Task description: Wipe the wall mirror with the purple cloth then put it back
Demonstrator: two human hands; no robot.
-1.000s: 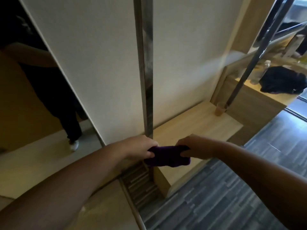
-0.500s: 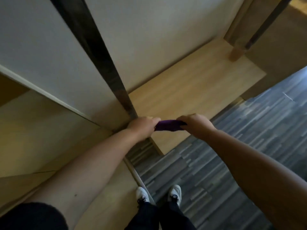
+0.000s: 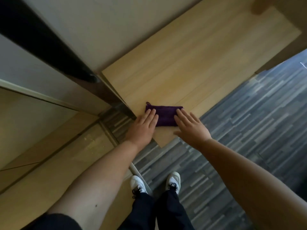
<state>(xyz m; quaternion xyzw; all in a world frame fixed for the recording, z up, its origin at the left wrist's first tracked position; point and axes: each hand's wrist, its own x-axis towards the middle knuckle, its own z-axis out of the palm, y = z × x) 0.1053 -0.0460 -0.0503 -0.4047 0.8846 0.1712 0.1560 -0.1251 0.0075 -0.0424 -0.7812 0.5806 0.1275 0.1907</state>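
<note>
The purple cloth (image 3: 165, 115), folded into a small rectangle, lies flat near the front corner of a low wooden shelf (image 3: 199, 60). My left hand (image 3: 143, 126) rests with straight fingers on the cloth's left edge. My right hand (image 3: 190, 127) lies flat with spread fingers touching the cloth's right edge. The wall mirror (image 3: 33, 123) fills the left side, with its dark metal frame (image 3: 54, 55) running diagonally down to the shelf corner.
A white wall (image 3: 116, 22) rises behind the shelf. Grey striped flooring (image 3: 249, 130) spreads to the right and below. My white shoes (image 3: 137, 184) and dark trousers stand close to the mirror's bottom edge.
Both hands lowered the cloth onto the shelf and let go of it; the fingers went from pinching its ends to lying flat on it. The view tilted further down.
</note>
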